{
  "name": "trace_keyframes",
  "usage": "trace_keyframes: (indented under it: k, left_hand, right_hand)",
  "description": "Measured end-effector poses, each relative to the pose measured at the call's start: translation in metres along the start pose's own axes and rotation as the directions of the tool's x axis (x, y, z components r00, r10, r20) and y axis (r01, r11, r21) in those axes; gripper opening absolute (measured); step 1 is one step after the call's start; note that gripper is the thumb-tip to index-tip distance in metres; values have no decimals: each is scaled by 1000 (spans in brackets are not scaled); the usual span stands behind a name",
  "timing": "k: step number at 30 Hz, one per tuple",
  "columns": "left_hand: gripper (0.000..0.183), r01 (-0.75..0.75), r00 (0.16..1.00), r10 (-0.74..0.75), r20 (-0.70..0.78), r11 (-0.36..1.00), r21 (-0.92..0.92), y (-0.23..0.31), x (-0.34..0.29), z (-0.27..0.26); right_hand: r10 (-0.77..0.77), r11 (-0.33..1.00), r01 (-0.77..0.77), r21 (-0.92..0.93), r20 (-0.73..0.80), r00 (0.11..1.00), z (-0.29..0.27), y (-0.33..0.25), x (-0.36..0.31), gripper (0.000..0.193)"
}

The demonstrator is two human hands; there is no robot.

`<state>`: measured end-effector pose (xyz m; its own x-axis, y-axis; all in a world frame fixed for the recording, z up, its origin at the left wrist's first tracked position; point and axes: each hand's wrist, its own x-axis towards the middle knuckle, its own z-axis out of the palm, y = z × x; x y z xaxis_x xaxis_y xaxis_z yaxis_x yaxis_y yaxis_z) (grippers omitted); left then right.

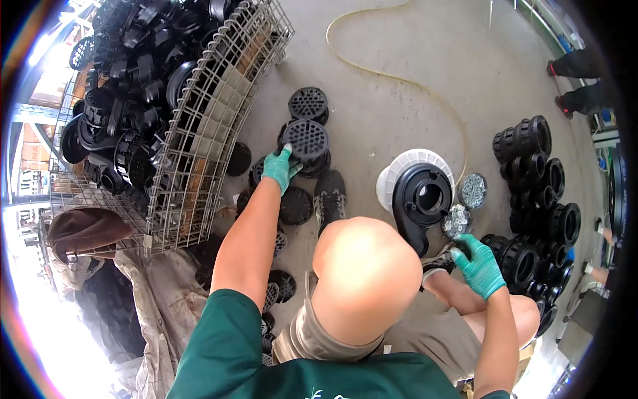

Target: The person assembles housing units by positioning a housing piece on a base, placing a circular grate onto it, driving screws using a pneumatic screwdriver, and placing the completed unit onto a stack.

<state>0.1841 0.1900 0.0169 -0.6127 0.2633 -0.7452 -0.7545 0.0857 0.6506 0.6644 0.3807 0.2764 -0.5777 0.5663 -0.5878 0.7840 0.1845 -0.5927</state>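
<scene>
My left hand (282,169), in a green glove, is closed on the near left edge of a black perforated round disc (306,138), the thumb over its rim. Other black discs lie beneath and around it, with a similar perforated disc (309,104) just beyond. My right hand (480,267), gloved too, hovers with bent, parted fingers and nothing visible in them. Close to its fingertips is a round tub of small metal parts (457,221); a second tub of metal parts (473,190) stands behind. Between my hands, a black snail-shaped casing (425,196) rests on a white round base (392,179).
A wire cage (219,113) heaped with black plastic parts (133,73) stands at left. Stacks of black ribbed rings (525,139) line the right. A thin yellowish hose (399,78) crosses the floor. Another person's legs (581,80) show at far right.
</scene>
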Motion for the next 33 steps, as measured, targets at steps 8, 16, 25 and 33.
trace_keyframes:
  k: [8,16,25,33]
  left_hand:
    - [49,-419,908,-19,419,24,908,-6,-113,-58]
    - [83,-302,942,-77,327,-624,721,-61,-179,-104]
    - [89,-105,938,312,150,-157,982,-94,-175,-133]
    - [83,-45,969,217,119,-316,948,-96,-184,-109]
  right_hand:
    - [-9,999,9,47,0,1000,6,19,-6,36]
    - [-38,999,38,5,27,999,12,32,-4,32]
    - [-40,999,40,-34,5,999,17,42,-9,32]
    - [-27,999,28,-35,19,999,16,53,-10,32]
